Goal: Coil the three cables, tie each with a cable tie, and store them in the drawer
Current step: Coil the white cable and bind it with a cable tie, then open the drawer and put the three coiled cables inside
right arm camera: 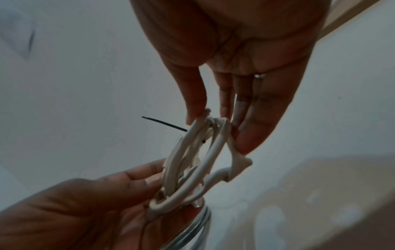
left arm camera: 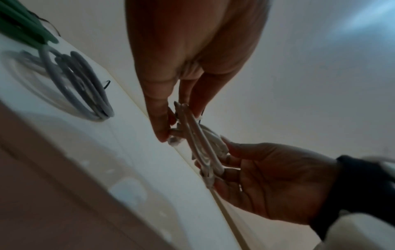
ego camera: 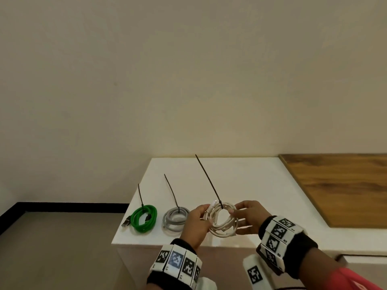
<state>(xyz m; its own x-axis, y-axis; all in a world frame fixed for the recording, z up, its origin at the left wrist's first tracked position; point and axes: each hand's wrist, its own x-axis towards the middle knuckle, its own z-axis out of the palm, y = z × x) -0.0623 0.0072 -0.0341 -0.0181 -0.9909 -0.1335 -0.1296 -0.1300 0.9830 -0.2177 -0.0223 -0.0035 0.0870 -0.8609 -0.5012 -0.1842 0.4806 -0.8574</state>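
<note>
Both hands hold a coiled white cable [ego camera: 223,221] just above the white cabinet top [ego camera: 240,176]. My left hand [ego camera: 198,219] pinches its left side, and my right hand [ego camera: 247,216] pinches its right side between thumb and fingers. A black cable tie [ego camera: 208,178] is looped round the coil and its long tail sticks up and back. A green coiled cable [ego camera: 144,218] and a grey coiled cable [ego camera: 174,219] lie on the top to the left, each with a black tie standing up. The white coil [right arm camera: 196,162] shows edge-on in the right wrist view. No drawer is in view.
A wooden surface [ego camera: 339,185] adjoins the white top on the right. The cabinet's left edge drops to a brown floor [ego camera: 52,248] with a black skirting. A plain wall stands behind.
</note>
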